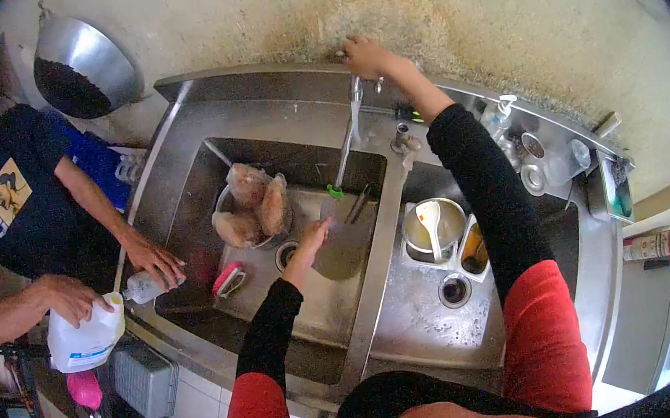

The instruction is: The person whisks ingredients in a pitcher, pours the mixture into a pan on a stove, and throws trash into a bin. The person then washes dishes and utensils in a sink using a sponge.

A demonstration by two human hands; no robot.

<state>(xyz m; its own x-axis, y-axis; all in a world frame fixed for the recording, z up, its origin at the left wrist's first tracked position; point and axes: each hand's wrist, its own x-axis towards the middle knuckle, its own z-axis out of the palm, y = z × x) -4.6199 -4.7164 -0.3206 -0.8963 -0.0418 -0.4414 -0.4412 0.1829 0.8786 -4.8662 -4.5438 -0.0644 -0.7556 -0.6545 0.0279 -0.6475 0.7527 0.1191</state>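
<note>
My right hand [368,56] reaches to the wall side of the sink and is closed on the tap handle, which its fingers mostly hide. From the faucet [355,96] a long spout runs down to a green tip [335,192] over the left basin. Just below that tip is my left hand [312,244], fingers stretched toward the blurred water and somewhat smeared. Left of it, a bowl [272,243] holds several plastic-wrapped brownish pieces [241,229]. A pink-and-white scrub brush [229,279] lies on the basin floor nearby.
A co-worker at the left holds a white jug [85,336] and a clear bottle [142,287] at the sink's edge. The right basin [418,329] has a pot [447,224] with a white ladle [430,217]. Glassware [554,167] stands along the right ledge. A wok [83,64] hangs upper left.
</note>
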